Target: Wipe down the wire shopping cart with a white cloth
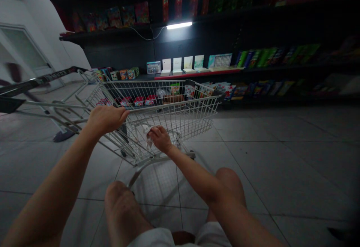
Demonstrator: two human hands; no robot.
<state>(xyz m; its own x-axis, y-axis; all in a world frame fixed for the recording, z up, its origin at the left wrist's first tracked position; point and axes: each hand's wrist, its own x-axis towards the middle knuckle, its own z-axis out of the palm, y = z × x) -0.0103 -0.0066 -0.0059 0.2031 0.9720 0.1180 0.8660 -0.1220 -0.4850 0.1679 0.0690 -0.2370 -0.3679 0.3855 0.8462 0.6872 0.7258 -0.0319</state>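
A wire shopping cart (191, 108) stands side-on in front of me, its handle (53, 76) at the left. My left hand (107, 118) is closed over the top rim of the cart's near side. Lower down, my right hand (160, 138) grips a crumpled white cloth (148, 136) against the wire mesh of that same side. Part of the cloth is hidden behind the fingers. Whether it is fabric or paper I cannot tell.
Dark shelves (120, 53) run behind the cart, holding red bottles (179, 1), boxes and snack bags. A lit tube lamp (179, 25) hangs under the upper shelf. Grey floor tiles (267, 157) spread around my knees. A door (26, 50) is at far left.
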